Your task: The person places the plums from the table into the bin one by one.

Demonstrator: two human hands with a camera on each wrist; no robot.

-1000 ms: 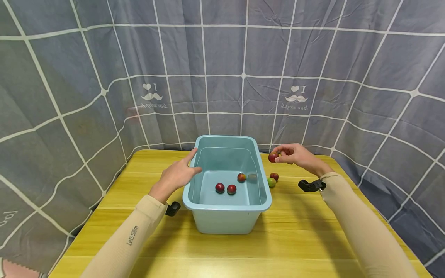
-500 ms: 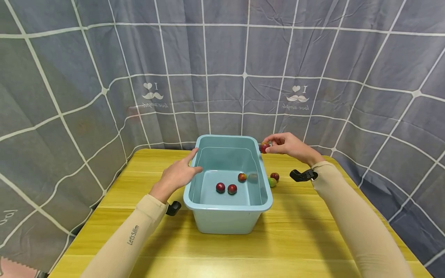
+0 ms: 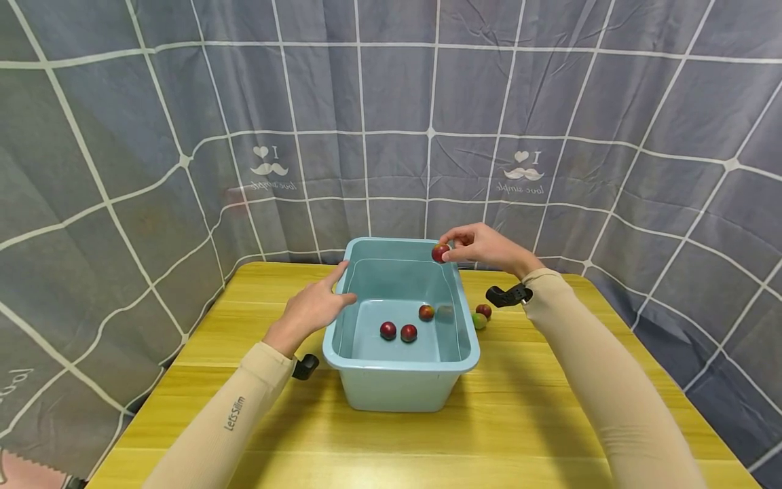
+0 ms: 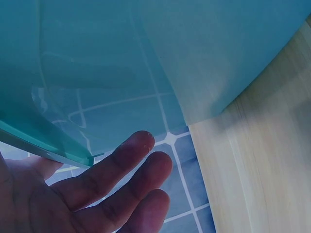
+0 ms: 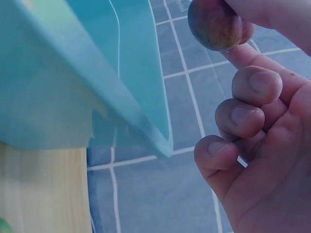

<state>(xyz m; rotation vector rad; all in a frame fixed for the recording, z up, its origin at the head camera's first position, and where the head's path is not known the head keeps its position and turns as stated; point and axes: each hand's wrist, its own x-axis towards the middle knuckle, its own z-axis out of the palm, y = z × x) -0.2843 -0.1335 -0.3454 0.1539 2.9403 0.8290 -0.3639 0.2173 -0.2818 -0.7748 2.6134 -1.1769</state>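
My right hand [image 3: 489,246] pinches a dark red plum [image 3: 440,253] between thumb and fingertips, over the far right rim of a light blue plastic bin. In the right wrist view that plum [image 5: 216,24] shows at the top, the other fingers curled loosely below it. My left hand [image 3: 311,309] rests at the left rim of the bin [image 3: 400,365], thumb reaching over the inner side. Its lower fingers [image 4: 116,174] extend loosely outside the wall. On the bin's floor lie a plum [image 3: 387,331], a second plum [image 3: 408,333] and a red-yellow plum [image 3: 426,312].
Right of the bin, a dark red plum [image 3: 484,311] and a green fruit [image 3: 479,321] sit together on the yellow wooden table [image 3: 275,421]. A grey curtain [image 3: 391,163] with white grid lines hangs around the table's back and sides.
My right hand has carried its plum left and upward, from beside the bin to over its far right rim. The left hand and the plums in the bin stay put.
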